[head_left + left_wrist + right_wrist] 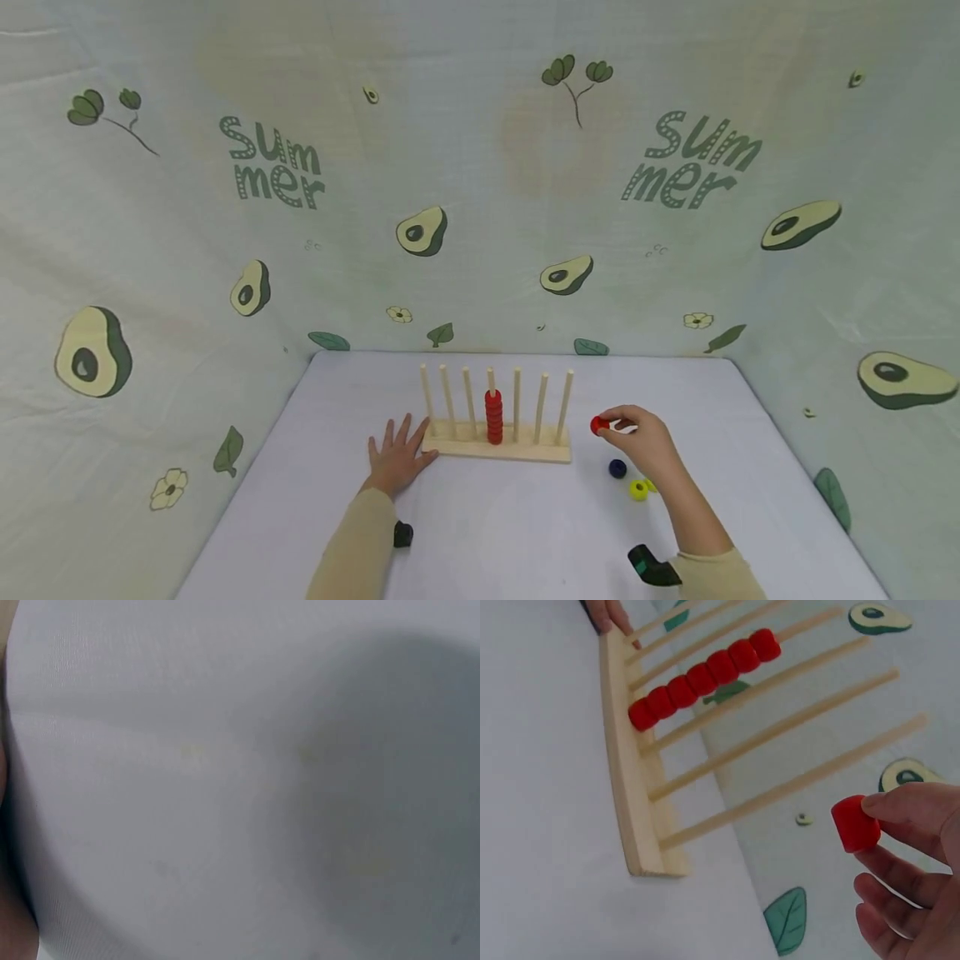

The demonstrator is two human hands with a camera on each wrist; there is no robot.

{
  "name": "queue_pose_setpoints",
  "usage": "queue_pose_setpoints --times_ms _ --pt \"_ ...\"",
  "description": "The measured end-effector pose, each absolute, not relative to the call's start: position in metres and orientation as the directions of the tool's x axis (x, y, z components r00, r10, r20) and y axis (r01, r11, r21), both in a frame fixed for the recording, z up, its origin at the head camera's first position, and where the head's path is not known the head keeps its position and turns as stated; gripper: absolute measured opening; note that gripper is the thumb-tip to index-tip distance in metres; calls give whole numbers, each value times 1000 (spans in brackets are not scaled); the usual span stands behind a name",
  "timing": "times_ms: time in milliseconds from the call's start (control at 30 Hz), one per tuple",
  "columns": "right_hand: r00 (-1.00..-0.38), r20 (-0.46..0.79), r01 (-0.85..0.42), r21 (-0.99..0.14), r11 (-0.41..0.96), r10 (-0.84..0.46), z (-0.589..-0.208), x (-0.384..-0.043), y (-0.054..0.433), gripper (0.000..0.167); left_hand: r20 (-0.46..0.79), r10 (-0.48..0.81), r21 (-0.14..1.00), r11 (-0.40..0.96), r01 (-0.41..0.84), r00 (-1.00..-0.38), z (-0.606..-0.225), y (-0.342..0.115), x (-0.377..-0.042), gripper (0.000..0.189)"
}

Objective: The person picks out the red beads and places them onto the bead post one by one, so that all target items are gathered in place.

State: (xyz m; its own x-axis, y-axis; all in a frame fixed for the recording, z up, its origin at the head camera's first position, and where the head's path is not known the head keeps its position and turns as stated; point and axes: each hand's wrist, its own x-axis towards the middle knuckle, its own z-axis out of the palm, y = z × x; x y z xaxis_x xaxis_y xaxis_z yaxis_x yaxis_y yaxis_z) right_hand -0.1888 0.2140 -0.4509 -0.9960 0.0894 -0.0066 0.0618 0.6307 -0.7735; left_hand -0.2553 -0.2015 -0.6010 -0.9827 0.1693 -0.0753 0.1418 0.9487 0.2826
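Between thumb and fingers my right hand pinches a red bead, held up to the right of a wooden peg rack. In the right wrist view the bead shows clear of the pegs. The rack has a row of several upright pegs, and a stack of red beads fills most of the middle one. Its other pegs are bare. My left hand lies flat with fingers spread, thumb and forefinger at the rack's left end. The left wrist view shows mostly white tabletop, with a sliver of the hand at its edge.
On the table right of the rack lie a dark blue bead and yellow beads, below my right hand. A pale cloth backdrop printed with avocados rises behind the white table. Dark devices are strapped at both wrists.
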Motion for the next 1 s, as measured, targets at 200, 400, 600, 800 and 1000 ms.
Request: queue_pose_setpoints --times_ms 200,400,600,800,1000 --pt "-998 65 -36 -781 624 23 -434 -187 192 24 -71 168 295 945 140 -983 -600 -201 -256 78" --pt "-986 158 -153 -769 620 -47 -416 -190 175 21 -79 169 300 944 138 -983 -599 -201 -256 77" --pt "-966 234 -252 -763 596 -109 -404 -198 160 19 -75 167 290 947 138 -983 -596 -201 -257 79" --pt "-948 289 -314 -767 560 -136 -398 -204 146 20 -65 169 303 943 142 -984 -600 -202 -257 79" --pt "-935 321 -353 -781 516 -154 -393 -210 136 21 -37 170 274 949 154 -985 -607 -205 -259 83"
